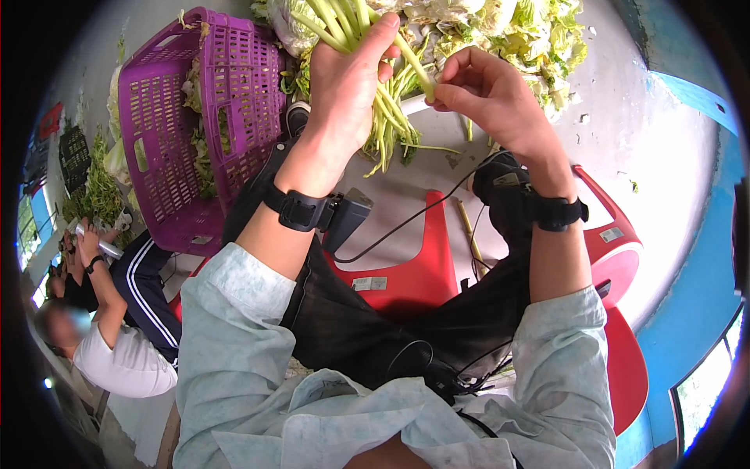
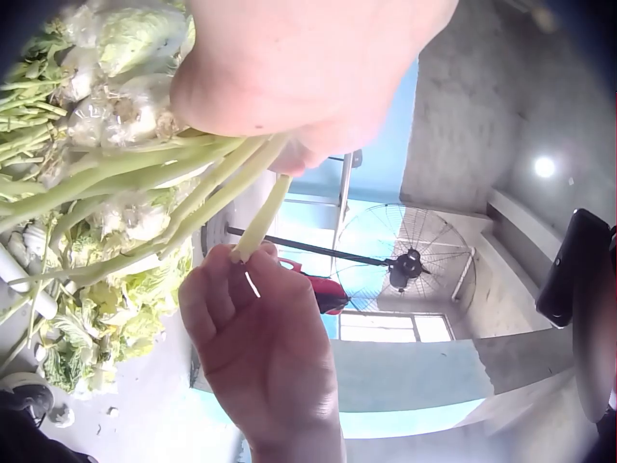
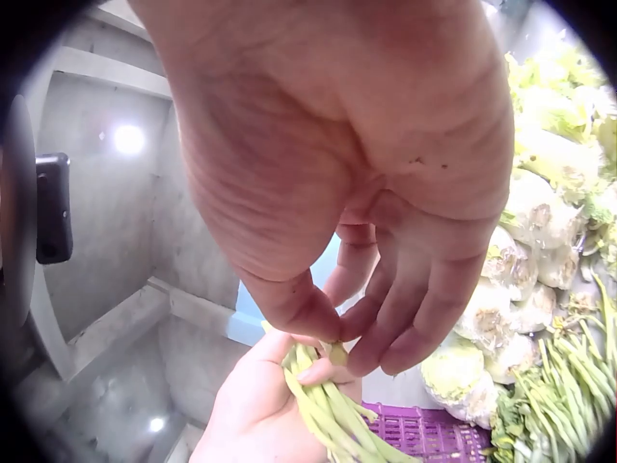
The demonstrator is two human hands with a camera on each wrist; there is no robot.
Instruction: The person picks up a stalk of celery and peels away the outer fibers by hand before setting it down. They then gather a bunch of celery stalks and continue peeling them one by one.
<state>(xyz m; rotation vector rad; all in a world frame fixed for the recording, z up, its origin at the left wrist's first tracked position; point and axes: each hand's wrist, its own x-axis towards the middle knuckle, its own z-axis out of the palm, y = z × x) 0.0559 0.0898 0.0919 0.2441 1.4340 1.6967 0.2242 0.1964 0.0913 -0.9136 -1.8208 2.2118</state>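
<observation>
My left hand (image 1: 351, 74) grips a bunch of green stalks (image 1: 391, 109) upright over my lap, their leafy ends hanging down. My right hand (image 1: 469, 82) pinches the cut end of one stalk (image 1: 426, 86) at the top of the bunch. In the left wrist view the right hand (image 2: 255, 328) holds the pale tip of a stalk (image 2: 260, 217) that runs out of the bunch (image 2: 125, 183). In the right wrist view the right hand's fingertips (image 3: 386, 352) close on the stalk ends (image 3: 328, 405) held by the left hand (image 3: 255, 405).
A purple plastic crate (image 1: 195, 117) with greens stands at the left. A heap of cabbages and leaves (image 1: 500, 31) lies ahead on the grey floor. Red plastic stools (image 1: 414, 266) sit under my legs. Another person (image 1: 109, 313) sits at the lower left.
</observation>
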